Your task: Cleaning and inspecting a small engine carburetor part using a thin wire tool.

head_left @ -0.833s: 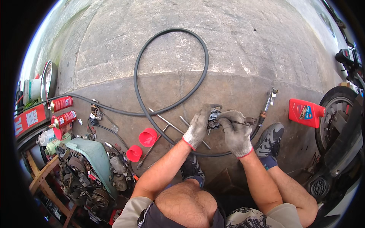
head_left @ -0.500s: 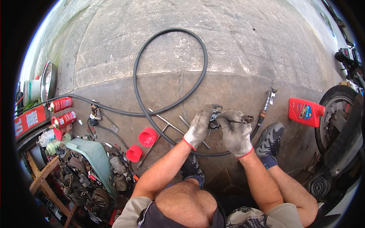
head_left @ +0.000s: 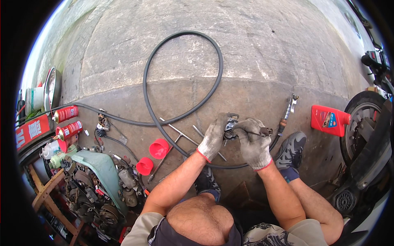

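Both my hands wear grey, soiled work gloves with red cuffs. My left hand (head_left: pixel 213 138) is closed around a small metal mechanical part (head_left: pixel 230 128), its exact kind partly hidden by the fingers. Close against that part, my right hand (head_left: pixel 254 143) has its fingers curled round a thin-shafted tool with a dark cylindrical end (head_left: pixel 267 131) pointing right. Whether the tool touches the part cannot be made out. On the floor beyond my left wrist lie metal T-handle wrenches (head_left: pixel 174 130).
A black hose (head_left: pixel 146 84) loops over the concrete to an air blow gun (head_left: pixel 292 105). Two red cups (head_left: pixel 159 149) sit left. Farther left are red spray cans (head_left: pixel 67 113) and a greenish bin (head_left: pixel 100 166) of used parts. A red oil jug (head_left: pixel 328 121) stands near a wheel (head_left: pixel 363 127).
Both hands keep their grips, and the part and tool have shifted only very slightly. Everything on the floor stays in place.
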The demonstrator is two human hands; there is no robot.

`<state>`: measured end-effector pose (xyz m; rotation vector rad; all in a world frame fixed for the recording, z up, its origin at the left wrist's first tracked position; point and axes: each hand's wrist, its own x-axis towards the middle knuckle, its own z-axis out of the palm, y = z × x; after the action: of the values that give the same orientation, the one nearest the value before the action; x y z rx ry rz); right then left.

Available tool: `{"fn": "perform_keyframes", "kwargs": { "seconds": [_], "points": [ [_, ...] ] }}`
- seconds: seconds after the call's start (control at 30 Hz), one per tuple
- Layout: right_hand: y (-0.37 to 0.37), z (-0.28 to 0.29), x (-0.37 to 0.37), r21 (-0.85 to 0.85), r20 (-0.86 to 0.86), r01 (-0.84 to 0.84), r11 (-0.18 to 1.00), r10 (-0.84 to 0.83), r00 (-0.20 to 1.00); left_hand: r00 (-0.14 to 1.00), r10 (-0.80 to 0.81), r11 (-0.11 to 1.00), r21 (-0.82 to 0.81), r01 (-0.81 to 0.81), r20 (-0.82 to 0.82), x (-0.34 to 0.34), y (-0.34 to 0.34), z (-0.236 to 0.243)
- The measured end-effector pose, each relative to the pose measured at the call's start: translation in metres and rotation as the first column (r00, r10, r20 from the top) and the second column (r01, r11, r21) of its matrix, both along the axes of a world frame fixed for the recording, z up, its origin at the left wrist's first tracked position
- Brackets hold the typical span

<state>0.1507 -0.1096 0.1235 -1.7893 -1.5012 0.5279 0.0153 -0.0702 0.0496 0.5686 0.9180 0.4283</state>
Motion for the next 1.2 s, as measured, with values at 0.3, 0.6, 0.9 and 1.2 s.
{"fn": "perform_keyframes", "kwargs": {
  "seconds": [0.3, 0.6, 0.9, 1.2],
  "points": [
    [0.001, -0.004, 0.003, -0.061, -0.087, 0.008, 0.998, -0.013, 0.996, 1.000, -0.019, 1.000, 0.010, 0.019, -0.002, 0.002, 0.003, 0.007],
    [-0.004, 0.003, 0.007, -0.361, -0.414, 0.174, 0.916, -0.324, 0.850, 0.979, 0.143, 0.976, -0.188, -0.114, 0.148, -0.003, 0.002, -0.005],
    [-0.006, -0.006, -0.003, -0.244, -0.364, 0.104, 0.964, -0.190, 0.912, 0.947, 0.204, 0.957, -0.252, -0.140, 0.249, -0.005, 0.001, -0.009],
    [-0.002, -0.005, -0.009, -0.078, -0.289, 0.049, 0.996, -0.070, 0.955, 0.947, 0.187, 0.961, -0.249, -0.120, 0.263, -0.007, 0.001, -0.006]
  ]
}}
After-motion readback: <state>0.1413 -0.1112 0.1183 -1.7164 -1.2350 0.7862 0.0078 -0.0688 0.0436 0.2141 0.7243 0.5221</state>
